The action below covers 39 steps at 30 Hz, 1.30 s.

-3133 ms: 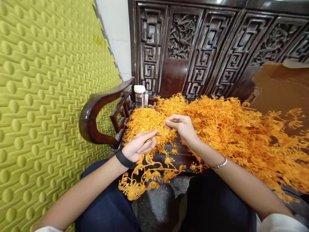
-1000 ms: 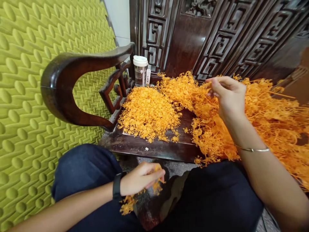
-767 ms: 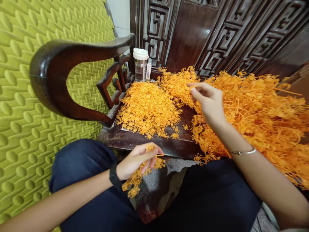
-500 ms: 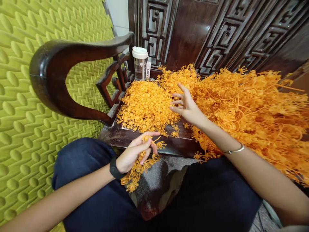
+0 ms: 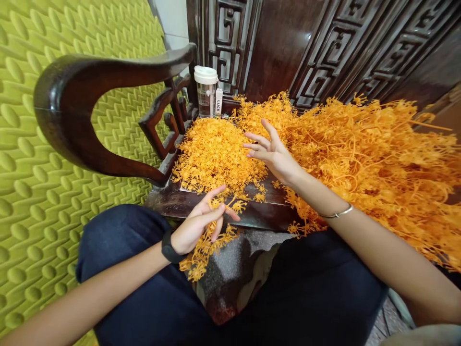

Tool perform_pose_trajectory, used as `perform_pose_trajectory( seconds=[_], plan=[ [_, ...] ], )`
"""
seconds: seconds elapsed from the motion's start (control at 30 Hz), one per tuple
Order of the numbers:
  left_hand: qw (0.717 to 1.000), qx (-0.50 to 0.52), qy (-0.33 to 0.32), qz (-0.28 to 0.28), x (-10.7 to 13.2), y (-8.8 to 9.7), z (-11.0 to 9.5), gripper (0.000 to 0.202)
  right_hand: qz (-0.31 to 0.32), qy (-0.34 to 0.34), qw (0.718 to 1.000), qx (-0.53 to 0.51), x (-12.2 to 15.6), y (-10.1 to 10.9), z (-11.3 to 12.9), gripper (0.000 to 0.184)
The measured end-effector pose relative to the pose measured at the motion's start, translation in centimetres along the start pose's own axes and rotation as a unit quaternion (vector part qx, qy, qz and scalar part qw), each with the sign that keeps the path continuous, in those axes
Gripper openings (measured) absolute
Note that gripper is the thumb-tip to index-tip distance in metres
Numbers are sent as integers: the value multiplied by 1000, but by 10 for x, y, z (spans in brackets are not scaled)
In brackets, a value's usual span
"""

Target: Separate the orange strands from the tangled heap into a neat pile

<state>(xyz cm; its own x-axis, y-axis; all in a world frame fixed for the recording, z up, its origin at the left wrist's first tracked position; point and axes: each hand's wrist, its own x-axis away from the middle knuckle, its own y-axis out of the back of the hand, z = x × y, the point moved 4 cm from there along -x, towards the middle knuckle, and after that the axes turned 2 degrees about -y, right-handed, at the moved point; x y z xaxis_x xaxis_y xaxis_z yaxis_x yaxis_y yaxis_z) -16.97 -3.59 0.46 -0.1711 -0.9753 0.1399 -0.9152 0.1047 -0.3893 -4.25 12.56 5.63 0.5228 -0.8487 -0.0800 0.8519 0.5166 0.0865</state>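
My left hand (image 5: 201, 218) is closed round a strand of orange plastic flowers (image 5: 201, 254), whose lower part hangs below the palm. One small flower head (image 5: 239, 206) sticks out past the fingertips. My right hand (image 5: 272, 149) is held up with its fingers apart and nothing visible in them. Those fingertips are over the right side of a heap of loose orange flower heads (image 5: 219, 154) on the dark wooden seat (image 5: 173, 204). Right of my right hand lies a big pile of orange flower stems (image 5: 363, 158).
A clear cup with a white lid (image 5: 206, 91) stands at the back of the seat, by a small white tag marked LUCK (image 5: 218, 102). A curved wooden armrest (image 5: 61, 105) rises on the left before a green textured wall (image 5: 21, 202). The carved backrest (image 5: 281, 53) closes off the back.
My right hand has moved slightly left and its fingers have spread a little. My left hand stays on the flower strand, with its index finger straighter. The view has shifted slightly.
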Motion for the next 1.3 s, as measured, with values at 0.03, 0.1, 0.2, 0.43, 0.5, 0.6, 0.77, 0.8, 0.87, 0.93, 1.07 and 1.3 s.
perform_pose_trajectory(
  seconds=[0.03,0.1,0.2,0.43,0.5,0.6,0.77,0.8,0.87,0.93,1.07,1.3],
  plan=[
    [1000,-1,-7,-1,0,1,-3,56,18,2,1000,11,4,-2,5,77],
    [1000,-4,-22,-5,-1,3,-9,60,63,-12,997,34,13,-8,11,63],
    [999,-12,-44,-26,-1,7,-16,64,182,-78,977,82,31,-27,10,40],
    [998,-49,-18,-33,0,10,-16,49,247,-117,960,64,57,-59,-2,18],
    [998,-55,-2,-33,0,9,-13,39,229,-126,963,68,56,-58,-3,15],
    [997,-60,9,-42,-2,7,-10,30,209,-124,967,81,50,-54,-2,17],
    [996,-58,-15,-65,-9,6,-13,28,149,-100,978,106,38,-48,2,22],
    [995,-63,-23,-69,-11,6,-14,28,134,-92,981,109,36,-48,2,22],
    [993,-80,-35,-84,-13,9,-15,27,111,-83,984,110,34,-48,1,23],
    [990,-94,-30,-98,-13,11,-15,25,99,-85,986,107,33,-50,-2,25],
    [990,-96,-22,-98,-12,15,-13,25,82,-80,988,102,32,-50,-5,23],
    [987,-106,-71,-97,-10,15,-22,30,54,-50,992,99,34,-54,4,18]
  ],
)
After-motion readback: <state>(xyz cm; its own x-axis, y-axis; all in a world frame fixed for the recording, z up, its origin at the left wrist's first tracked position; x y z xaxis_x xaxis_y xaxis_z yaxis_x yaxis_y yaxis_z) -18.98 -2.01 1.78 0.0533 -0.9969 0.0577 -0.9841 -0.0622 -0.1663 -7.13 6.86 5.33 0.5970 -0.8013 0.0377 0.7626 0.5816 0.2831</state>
